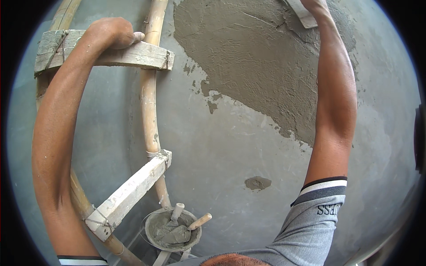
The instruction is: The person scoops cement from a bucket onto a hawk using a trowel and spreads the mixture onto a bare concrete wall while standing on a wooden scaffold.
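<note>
My left hand point(114, 32) is closed over the upper wooden rung point(128, 55) of a bamboo ladder, its thumb lying along the top edge. At the top edge of the view, my right hand point(316, 5) grips a flat, pale plastering trowel point(302, 14); the picture cuts off part of both. The blade lies against a broad patch of wet mortar point(248, 53) on the grey wall point(230, 146). The patch is rough and streaked, with a ragged lower edge slanting down to the right.
Two bamboo poles point(150, 102) run down the left side, with a lower white-crusted rung point(128, 190) tied across them. Below hangs or stands a bucket point(153, 241) of mortar point(175, 235) with two handled tools point(199, 221) in it. A small mortar spot point(258, 183) marks the wall.
</note>
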### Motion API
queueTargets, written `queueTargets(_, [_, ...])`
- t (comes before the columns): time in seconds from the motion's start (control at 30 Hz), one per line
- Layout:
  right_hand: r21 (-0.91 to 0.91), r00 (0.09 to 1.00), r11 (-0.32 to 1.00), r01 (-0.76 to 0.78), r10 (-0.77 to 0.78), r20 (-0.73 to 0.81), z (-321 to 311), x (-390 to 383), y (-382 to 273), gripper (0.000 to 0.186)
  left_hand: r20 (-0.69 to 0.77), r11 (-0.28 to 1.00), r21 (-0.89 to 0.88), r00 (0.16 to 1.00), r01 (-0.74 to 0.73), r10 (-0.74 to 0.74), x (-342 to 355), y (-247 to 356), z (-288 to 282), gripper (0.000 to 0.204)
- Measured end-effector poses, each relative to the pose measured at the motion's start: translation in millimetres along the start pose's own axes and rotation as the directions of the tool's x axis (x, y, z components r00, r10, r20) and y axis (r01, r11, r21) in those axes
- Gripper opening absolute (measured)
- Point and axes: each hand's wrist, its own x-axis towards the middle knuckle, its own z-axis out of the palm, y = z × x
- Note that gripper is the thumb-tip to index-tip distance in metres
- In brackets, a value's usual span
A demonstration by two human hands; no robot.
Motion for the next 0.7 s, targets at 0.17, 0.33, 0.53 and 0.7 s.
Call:
queueTargets(0.17, [-0.021, 0.974, 0.993, -0.118, 0.111, -0.195, -15, -2, 30, 0.031, -0.026, 1.0, 0.0, 1.0, -0.008, 0.008, -2, 0, -1, 0.059])
queueTargets(0.33, [-0.18, 0.892, 0.93, -0.319, 0.23, -0.39, -53, -27, 39, 0.031, -0.03, 1.0, -0.002, 0.999, -0.022, 0.022, 4, -4, 4, 0.059])
queueTargets(0.53, [0.002, 0.983, 0.983, 0.183, -0.183, 0.016, -105, -105, 50, 0.041, -0.027, 1.0, 0.0, 0.999, -0.023, 0.023, 2, -1, 2, 0.059])
queueTargets(0.7, [0.037, 0.95, 0.988, 0.148, -0.152, 0.272, -133, -151, 53, 0.042, -0.105, 0.999, 0.011, 0.994, -0.033, 0.034, 5, -3, 11, 0.056])
